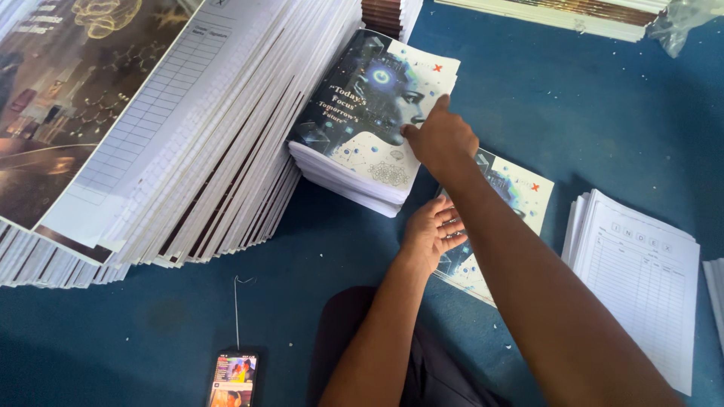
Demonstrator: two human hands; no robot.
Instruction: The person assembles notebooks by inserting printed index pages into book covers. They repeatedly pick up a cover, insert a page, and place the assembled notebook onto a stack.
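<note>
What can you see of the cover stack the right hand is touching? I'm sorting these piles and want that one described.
The cover stack is a thick pile of glossy printed sheets, the top one showing a dark blue robotic head in profile fading to white below. Its white edges are slightly uneven. It lies flat on the blue floor, tilted, against a taller fanned pile of ruled sheets. The right hand rests fingertips on its right edge.

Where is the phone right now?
In the head view, the phone lies on the blue floor at the bottom edge, left of the person's left arm and below the big leaning paper stacks.
</note>
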